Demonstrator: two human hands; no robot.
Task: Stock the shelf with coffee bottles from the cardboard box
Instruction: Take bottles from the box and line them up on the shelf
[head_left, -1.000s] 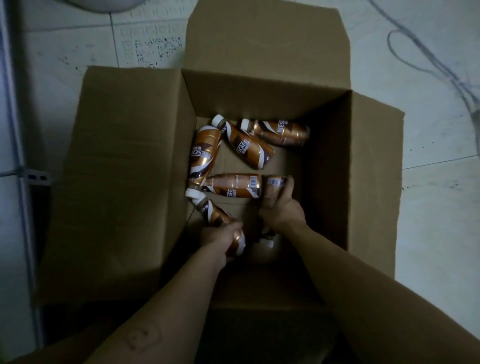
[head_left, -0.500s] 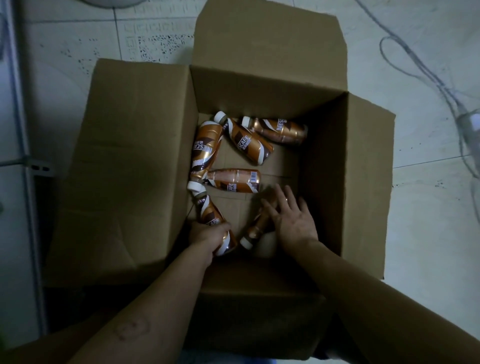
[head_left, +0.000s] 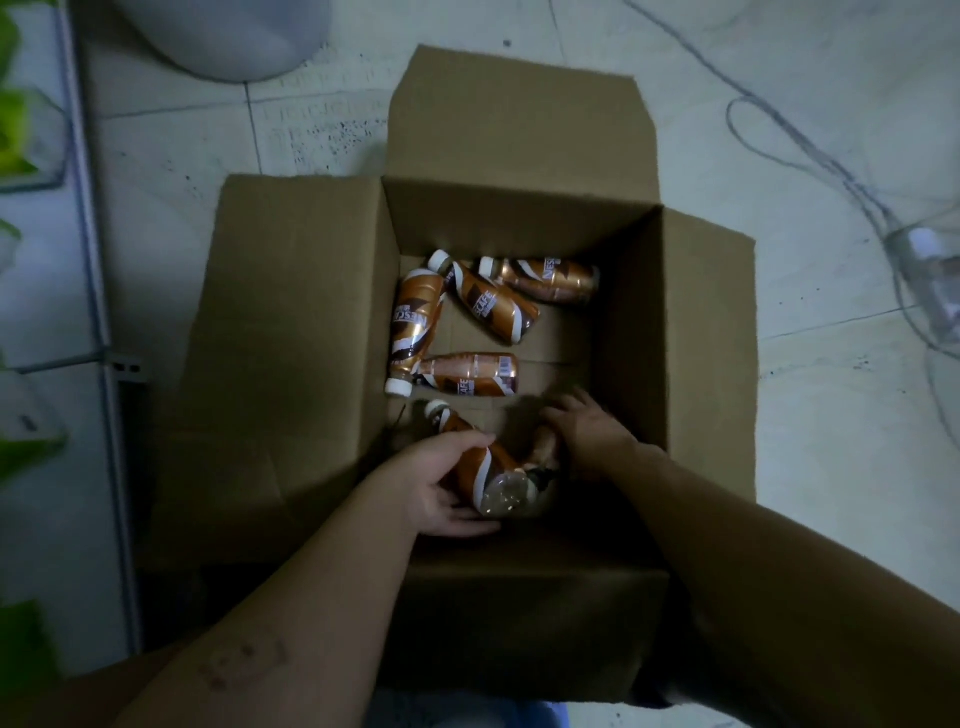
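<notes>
Both hands are down in the open cardboard box (head_left: 291, 332) on the tiled floor (head_left: 831, 415). Left hand (head_left: 441, 488) has its fingers curled around a Nescafe coffee bottle (head_left: 480, 462), base tipped toward the camera. Right hand (head_left: 592, 436) covers a second bottle (head_left: 543, 449) right beside it (fingers look wrapped on it, too dim to be sure). Four more bottles (head_left: 467, 371) lie loose along the box's left and far sides.
</notes>
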